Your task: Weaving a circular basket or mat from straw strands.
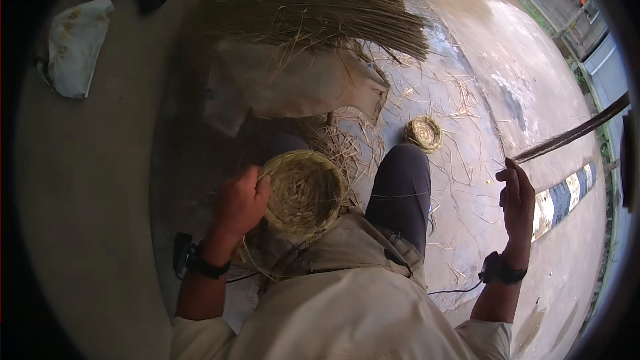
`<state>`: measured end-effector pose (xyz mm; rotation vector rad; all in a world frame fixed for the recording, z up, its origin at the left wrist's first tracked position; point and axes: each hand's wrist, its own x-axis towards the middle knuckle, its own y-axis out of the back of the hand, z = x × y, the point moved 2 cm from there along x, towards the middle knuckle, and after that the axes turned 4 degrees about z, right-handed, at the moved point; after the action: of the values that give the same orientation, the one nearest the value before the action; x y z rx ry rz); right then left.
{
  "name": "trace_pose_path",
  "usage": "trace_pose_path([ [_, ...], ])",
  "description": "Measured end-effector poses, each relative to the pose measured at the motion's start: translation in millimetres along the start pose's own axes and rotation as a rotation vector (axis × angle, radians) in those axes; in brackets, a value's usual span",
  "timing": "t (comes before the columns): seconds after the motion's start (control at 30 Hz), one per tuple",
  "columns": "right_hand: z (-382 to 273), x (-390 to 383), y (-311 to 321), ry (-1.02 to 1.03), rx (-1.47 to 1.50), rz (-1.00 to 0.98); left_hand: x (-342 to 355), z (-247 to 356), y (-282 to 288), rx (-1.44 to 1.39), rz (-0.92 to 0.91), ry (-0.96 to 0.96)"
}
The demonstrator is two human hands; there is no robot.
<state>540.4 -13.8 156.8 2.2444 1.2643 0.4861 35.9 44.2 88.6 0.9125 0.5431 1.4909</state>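
My left hand grips the left rim of a round woven straw basket, fingers outside and thumb over the edge. The basket rests on my lap with its hollow facing up. My right hand is raised far out to the right, fingers curled and pinched together. A thin straw strand stretches from the basket's right side toward it. The exact spot where the fingers hold the strand is too fine to see. A dark pole-like thing runs up right from beside the fingertips; I cannot tell whether they touch.
A big bundle of dry stalks lies ahead, beside a pale sack cloth. A smaller woven basket sits past my right knee. Loose straw litters the floor. A white bag lies far left; a striped kerb is right.
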Motion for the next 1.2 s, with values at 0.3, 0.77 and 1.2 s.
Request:
trace_pose_path([
  [0.3, -71, -109, -175, 0.819, -0.038, -0.632, -6, 44, -2, 0.053, -0.035, -0.139],
  [0.77, -82, -116, -197, 0.829, -0.035, -0.582, -12, 57, -10, -0.053, -0.078, -0.130],
  [1.2, -92, -101, -234, 0.683, 0.439, -0.701, -26, 58, -22, 0.067, -0.052, -0.106],
])
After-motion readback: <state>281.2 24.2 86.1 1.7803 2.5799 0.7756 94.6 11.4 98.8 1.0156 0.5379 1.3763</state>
